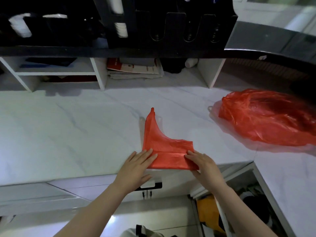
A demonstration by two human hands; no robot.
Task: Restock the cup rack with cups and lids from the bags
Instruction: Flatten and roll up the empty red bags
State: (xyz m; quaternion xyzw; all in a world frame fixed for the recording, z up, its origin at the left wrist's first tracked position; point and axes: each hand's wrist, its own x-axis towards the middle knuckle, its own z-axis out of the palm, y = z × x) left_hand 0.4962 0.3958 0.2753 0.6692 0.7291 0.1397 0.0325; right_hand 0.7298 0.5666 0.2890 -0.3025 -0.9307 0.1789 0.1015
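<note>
The black rack runs across the top and is cut off by the frame. Its left part is blurred, so the white shapes there cannot be told apart. Through the red plastic of the full bag only a dark mass shows, and what it holds cannot be made out. Both forearms leave the picture at the bottom. There are two red bags: the full one lies at the bench's right, and a flat bag lies at the near edge, one handle pointing away from the person. One stack of white cups is plain in a rack slot. The left grip lies open, fingers straight, pressing the flat bag's left end. The right grip lies nearly flat on its right end, fingertips at a fold, holding nothing up. The bench is pale marble with faint grey veins. White shelves stand behind it under the rack, with stacked papers in one bay. A cupboard stands open at lower right, its contents dim.
</note>
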